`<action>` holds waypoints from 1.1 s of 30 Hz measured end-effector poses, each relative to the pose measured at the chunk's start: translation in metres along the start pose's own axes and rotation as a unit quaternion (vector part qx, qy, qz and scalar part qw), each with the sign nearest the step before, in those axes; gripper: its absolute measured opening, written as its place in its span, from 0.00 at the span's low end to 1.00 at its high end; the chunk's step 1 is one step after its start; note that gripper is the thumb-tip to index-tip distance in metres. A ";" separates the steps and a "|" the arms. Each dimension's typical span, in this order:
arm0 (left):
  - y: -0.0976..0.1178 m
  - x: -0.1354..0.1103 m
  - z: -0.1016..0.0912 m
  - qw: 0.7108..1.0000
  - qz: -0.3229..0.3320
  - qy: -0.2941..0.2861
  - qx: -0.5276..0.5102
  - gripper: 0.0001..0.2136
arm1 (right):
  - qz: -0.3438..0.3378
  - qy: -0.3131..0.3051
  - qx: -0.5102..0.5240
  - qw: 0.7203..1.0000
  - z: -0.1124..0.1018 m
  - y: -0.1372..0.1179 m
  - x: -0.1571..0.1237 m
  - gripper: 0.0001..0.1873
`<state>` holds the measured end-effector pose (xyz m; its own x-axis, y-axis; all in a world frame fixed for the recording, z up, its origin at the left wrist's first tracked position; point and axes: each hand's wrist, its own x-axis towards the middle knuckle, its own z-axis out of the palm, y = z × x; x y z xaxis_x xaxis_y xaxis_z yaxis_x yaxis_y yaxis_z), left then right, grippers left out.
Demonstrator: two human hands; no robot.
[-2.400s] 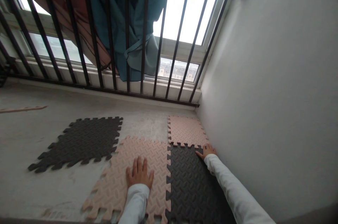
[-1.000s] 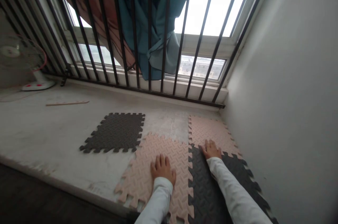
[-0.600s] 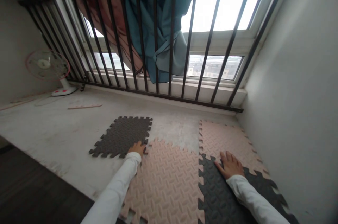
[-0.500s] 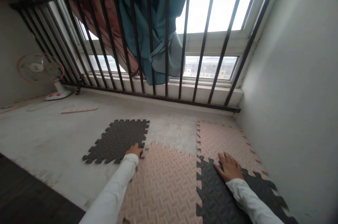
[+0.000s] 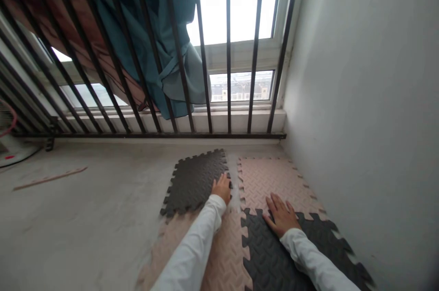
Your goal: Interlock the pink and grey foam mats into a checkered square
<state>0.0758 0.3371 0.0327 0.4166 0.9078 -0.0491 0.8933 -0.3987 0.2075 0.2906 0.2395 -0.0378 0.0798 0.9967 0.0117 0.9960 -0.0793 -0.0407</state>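
My left hand (image 5: 222, 187) grips the near right corner of a loose dark grey foam puzzle mat (image 5: 195, 180), which lies next to a pink mat (image 5: 270, 179) by the wall. My right hand (image 5: 281, 213) lies flat, fingers spread, across the seam between that pink mat and a dark grey mat (image 5: 277, 254) nearer me. Under my left sleeve lies another pink mat (image 5: 219, 250), joined to the near dark one.
A white wall (image 5: 360, 99) runs along the right. Black railing bars (image 5: 206, 53) stand ahead, with a blue and a reddish cloth (image 5: 157, 44) behind them. A fan base (image 5: 10, 149) and a wooden strip (image 5: 48, 177) lie far left on the bare concrete floor (image 5: 85, 218).
My left hand left the near pink mat, reached left to the loose dark mat and has dragged it right, up beside the far pink mat. My right hand stays pressed on the seam.
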 end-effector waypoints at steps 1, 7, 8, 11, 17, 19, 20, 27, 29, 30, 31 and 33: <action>0.013 0.004 0.012 0.999 0.029 -0.023 0.002 0.22 | 0.002 -0.003 0.003 1.000 -0.001 0.000 0.000 0.35; 0.034 0.013 0.052 0.993 0.092 -0.070 0.029 0.23 | 0.007 -0.014 0.013 1.000 -0.007 -0.002 -0.002 0.35; 0.033 0.014 0.053 0.993 0.093 -0.073 0.031 0.24 | 0.007 -0.015 0.013 1.000 -0.007 -0.002 -0.002 0.35; 0.031 0.016 0.053 0.991 0.099 -0.089 0.023 0.25 | 0.010 -0.021 0.008 1.000 -0.007 -0.003 -0.002 0.35; 0.029 0.007 0.053 0.988 0.118 -0.094 0.007 0.24 | 0.014 -0.034 0.004 0.999 -0.010 -0.004 -0.002 0.35; 0.028 0.005 0.054 0.988 0.123 -0.096 0.009 0.24 | 0.013 -0.037 0.006 0.999 -0.010 -0.004 -0.003 0.35; 0.027 0.005 0.054 0.987 0.123 -0.100 0.009 0.24 | 0.013 -0.037 0.007 0.999 -0.010 -0.004 -0.003 0.35; 0.027 0.011 0.055 0.987 0.119 -0.111 -0.006 0.25 | 0.009 -0.018 0.001 1.000 -0.006 -0.002 -0.002 0.34; 0.028 0.010 0.054 0.987 0.115 -0.108 -0.013 0.26 | 0.012 -0.025 -0.005 1.000 -0.007 -0.003 -0.002 0.34; 0.027 0.008 0.054 0.988 0.112 -0.105 -0.019 0.26 | 0.013 -0.030 -0.006 0.999 -0.008 -0.003 -0.002 0.34; 0.027 0.006 0.054 0.989 0.109 -0.100 -0.026 0.25 | 0.014 -0.033 -0.008 0.999 -0.009 -0.003 -0.002 0.34; 0.024 -0.002 0.055 0.990 0.117 -0.076 -0.038 0.24 | 0.015 -0.038 -0.008 0.999 -0.010 -0.003 -0.002 0.34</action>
<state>0.1060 0.3185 -0.0157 0.6356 0.7598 -0.1370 0.7570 -0.5786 0.3036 0.2873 0.2372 -0.0278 0.1078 0.9921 -0.0643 0.9937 -0.1096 -0.0242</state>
